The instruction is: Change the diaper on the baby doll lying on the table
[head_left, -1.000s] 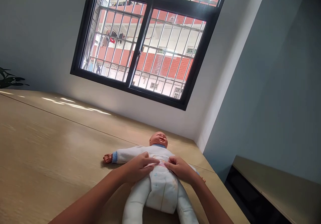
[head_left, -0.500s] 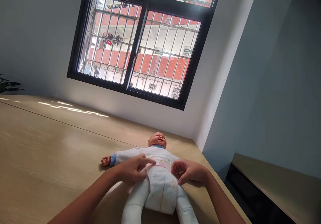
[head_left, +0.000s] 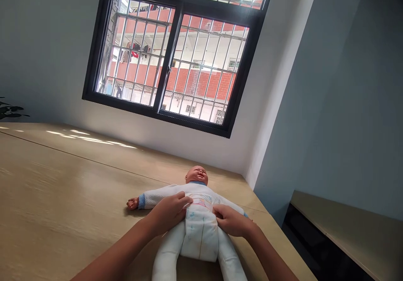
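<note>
A baby doll [head_left: 197,174] in a white top with blue cuffs lies face up on the wooden table, its head toward the window. A white diaper [head_left: 200,235] covers its belly and crotch, and its white legs point at me. At the diaper's upper left edge, my left hand [head_left: 171,209] is closed, thumb and fingers pressed together at the waist. My right hand [head_left: 231,220] is closed on the opposite edge, fingertips against the doll's side. Both hands hide the diaper's side edges.
The wooden table [head_left: 78,188] stretches left and behind the doll, and its right edge runs close to my right forearm. Beyond stands a barred window [head_left: 170,58]. A dark-fronted cabinet [head_left: 343,218] is at the lower right, plant leaves [head_left: 12,112] at far left.
My hands have closed onto the diaper's two sides; the left index finger has curled in. The right hand has moved inward, uncovering the doll's sleeve and cuff. The diaper's front sits slightly higher.
</note>
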{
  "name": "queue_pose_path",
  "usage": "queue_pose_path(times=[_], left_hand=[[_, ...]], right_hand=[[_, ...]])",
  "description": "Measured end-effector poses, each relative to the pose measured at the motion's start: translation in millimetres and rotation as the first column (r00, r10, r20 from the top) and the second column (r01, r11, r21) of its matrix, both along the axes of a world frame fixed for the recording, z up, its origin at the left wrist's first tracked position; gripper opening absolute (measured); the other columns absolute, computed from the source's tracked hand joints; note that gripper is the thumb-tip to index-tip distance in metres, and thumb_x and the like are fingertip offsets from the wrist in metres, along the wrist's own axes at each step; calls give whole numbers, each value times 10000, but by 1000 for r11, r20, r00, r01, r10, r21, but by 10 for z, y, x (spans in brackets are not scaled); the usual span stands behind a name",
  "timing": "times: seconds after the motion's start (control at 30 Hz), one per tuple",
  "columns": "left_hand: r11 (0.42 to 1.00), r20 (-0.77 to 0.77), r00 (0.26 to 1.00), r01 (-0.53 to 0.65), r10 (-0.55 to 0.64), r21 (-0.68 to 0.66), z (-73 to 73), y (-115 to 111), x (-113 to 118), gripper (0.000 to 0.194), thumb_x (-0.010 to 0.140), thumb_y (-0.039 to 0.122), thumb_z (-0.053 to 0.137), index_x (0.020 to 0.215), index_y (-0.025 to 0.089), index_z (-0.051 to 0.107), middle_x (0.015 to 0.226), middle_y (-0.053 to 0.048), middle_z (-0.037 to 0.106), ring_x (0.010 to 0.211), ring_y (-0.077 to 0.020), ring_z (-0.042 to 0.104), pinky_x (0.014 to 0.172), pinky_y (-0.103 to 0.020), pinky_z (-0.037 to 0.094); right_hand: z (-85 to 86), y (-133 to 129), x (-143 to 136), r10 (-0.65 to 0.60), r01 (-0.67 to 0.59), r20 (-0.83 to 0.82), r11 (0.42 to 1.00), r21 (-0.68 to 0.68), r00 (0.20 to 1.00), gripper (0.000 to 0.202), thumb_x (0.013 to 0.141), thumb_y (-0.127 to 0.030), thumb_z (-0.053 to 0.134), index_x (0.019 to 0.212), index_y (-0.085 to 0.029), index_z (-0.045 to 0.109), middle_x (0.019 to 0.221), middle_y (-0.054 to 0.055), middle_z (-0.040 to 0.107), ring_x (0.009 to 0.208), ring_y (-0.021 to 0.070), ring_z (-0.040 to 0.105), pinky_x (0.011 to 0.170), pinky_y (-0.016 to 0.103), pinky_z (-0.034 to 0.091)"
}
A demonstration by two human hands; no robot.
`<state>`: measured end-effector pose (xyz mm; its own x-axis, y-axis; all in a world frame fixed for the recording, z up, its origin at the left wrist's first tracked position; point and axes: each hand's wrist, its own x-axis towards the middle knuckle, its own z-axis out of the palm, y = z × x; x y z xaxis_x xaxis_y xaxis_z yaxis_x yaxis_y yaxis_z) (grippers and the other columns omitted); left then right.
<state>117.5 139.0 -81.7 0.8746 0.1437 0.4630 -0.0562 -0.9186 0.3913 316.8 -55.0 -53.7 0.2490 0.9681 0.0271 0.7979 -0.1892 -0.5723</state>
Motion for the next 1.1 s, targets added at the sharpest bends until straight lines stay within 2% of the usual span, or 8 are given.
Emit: queue_pose_path(times=[0.13, 0.23, 0.4, 0.53, 0.77, 0.87, 0.97, 1.1], left_hand=[[990, -39, 997, 62, -68, -125, 35, 88, -49, 319, 937, 304, 505, 1208, 285, 673, 964, -24, 616, 789, -154, 567, 765, -271, 461], [983, -66, 993, 83, -95, -166, 37, 142, -71, 318, 924, 360, 556, 1214, 300, 674, 967, -13, 626, 796, -152, 564, 753, -264, 462], [999, -10, 1000, 21, -21, 25, -11, 109, 0, 268, 941, 199, 453, 1093, 236, 670, 1023, -40, 648, 888, -181, 595, 791, -283, 444], [986, -22, 999, -32, 36, 164, -32, 84, 44, 263, 932, 141, 419, 1027, 213, 653, 1034, -68, 660, 888, -198, 612, 768, -290, 436], [998, -9, 999, 31, -32, -62, 48, 158, -49, 273, 868, 152, 484, 1033, 234, 686, 960, -15, 658, 769, -144, 583, 696, -250, 431], [996, -22, 1000, 16, -18, -83, 43, 256, -94, 251, 827, 134, 484, 939, 203, 698, 870, -5, 655, 734, -139, 546, 665, -242, 399], [993, -91, 995, -53, 44, -105, 2, 356, -105, 176, 808, 172, 501, 821, 179, 677, 739, 8, 616, 672, -132, 500, 601, -240, 338], [991, -159, 985, -81, 64, -107, -59, 408, -85, 133, 819, 237, 513, 757, 175, 612, 649, 26, 546, 618, -118, 425, 572, -253, 277]], right_hand=[[-114, -137, -14, -46, 49, -98, 998, 28, 994, 90, 785, -250, 575, 793, -198, 503, 725, -37, 458, 687, 122, 378, 597, 246, 283], [-224, -146, -37, -75, 99, -191, 988, 117, 979, 125, 745, -277, 599, 752, -199, 502, 686, -32, 441, 668, 134, 375, 594, 265, 288], [-397, -23, -68, -174, 187, -72, 939, 289, 982, 253, 757, -311, 597, 633, -224, 394, 610, -10, 417, 641, 167, 365, 605, 330, 281], [-389, -16, -74, -193, 186, -9, 931, 316, 981, 259, 776, -302, 581, 621, -229, 388, 592, -5, 418, 627, 170, 356, 598, 340, 264], [-256, -220, -54, -119, 141, -123, 971, 195, 985, 119, 740, -268, 595, 708, -187, 515, 647, -27, 468, 636, 131, 407, 576, 269, 293], [-299, -357, -27, -129, 168, -237, 974, 154, 963, 197, 780, -357, 604, 728, -182, 528, 655, -21, 506, 617, 125, 452, 549, 249, 332], [-352, -470, 19, -169, 185, -355, 983, 12, 919, 300, 795, -468, 630, 755, -187, 530, 629, -23, 552, 562, 125, 511, 493, 228, 366], [-358, -524, 70, -173, 114, -424, 980, -161, 889, 415, 805, -580, 642, 743, -179, 549, 544, -32, 562, 467, 106, 530, 425, 195, 336]])
